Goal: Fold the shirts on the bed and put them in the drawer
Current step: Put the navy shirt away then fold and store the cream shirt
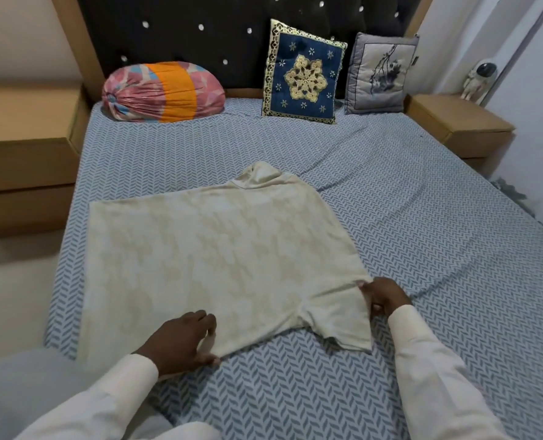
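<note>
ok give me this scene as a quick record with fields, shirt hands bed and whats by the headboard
shirt: cream shirt, spread flat on the bed
left hand: left hand pinches the shirt's near edge
right hand: right hand grips the shirt beside its short sleeve
bed: bed with blue-grey herringbone sheet
headboard end: pink and orange bolster, blue embroidered cushion, grey cushion

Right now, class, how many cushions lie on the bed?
3, along the headboard: pink-and-orange bolster left, blue embroidered cushion middle, grey cushion right. None appears hidden.
</note>
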`<state>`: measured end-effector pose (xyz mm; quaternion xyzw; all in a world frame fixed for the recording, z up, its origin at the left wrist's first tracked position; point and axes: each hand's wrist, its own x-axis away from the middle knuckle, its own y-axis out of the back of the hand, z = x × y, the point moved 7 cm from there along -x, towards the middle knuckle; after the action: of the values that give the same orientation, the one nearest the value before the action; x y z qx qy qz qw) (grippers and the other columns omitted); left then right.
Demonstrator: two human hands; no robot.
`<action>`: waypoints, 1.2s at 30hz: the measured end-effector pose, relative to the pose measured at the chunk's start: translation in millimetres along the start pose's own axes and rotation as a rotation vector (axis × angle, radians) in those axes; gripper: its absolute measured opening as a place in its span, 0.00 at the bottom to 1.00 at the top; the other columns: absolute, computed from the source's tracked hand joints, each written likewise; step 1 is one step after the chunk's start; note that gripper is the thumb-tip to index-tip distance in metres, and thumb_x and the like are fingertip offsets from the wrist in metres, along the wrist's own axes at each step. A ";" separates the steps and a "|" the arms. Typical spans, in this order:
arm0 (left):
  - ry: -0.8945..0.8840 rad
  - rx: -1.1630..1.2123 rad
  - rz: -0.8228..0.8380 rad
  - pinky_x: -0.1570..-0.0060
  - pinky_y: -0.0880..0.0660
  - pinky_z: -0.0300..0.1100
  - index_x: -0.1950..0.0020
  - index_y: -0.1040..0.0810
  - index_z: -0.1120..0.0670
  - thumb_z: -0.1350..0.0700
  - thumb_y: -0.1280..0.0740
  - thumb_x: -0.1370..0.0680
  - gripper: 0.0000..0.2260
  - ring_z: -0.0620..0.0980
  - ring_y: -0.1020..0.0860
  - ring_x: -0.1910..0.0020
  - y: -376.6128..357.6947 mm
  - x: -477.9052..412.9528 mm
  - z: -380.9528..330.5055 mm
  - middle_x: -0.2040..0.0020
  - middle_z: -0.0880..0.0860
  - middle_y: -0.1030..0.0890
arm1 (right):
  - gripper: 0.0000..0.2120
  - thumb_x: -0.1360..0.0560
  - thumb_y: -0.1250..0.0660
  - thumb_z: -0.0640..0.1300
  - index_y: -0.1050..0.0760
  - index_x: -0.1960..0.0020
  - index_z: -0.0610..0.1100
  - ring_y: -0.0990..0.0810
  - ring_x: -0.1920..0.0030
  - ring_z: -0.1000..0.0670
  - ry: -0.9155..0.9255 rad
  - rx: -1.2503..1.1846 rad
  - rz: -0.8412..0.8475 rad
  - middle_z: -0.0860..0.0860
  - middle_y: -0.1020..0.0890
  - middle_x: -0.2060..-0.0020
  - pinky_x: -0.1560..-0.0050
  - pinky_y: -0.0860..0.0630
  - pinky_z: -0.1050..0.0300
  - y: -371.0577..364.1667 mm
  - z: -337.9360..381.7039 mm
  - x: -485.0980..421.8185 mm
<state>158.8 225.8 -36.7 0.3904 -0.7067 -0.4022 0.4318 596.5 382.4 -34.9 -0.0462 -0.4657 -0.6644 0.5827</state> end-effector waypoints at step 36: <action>0.378 -0.267 0.110 0.45 0.26 0.44 0.41 0.24 0.56 0.57 0.39 0.21 0.10 0.56 0.23 0.40 2.1 126.8 73.1 0.40 0.57 0.23 | 0.17 0.32 0.28 0.47 0.26 0.44 0.51 0.26 0.45 0.45 0.858 0.854 -0.203 0.50 0.26 0.47 0.58 0.31 0.54 -123.4 0.0 144.8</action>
<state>50.0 129.5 -19.5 0.3591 -0.5738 -0.3878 0.6256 449.8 262.6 -17.1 0.5074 -0.4167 -0.4307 0.6191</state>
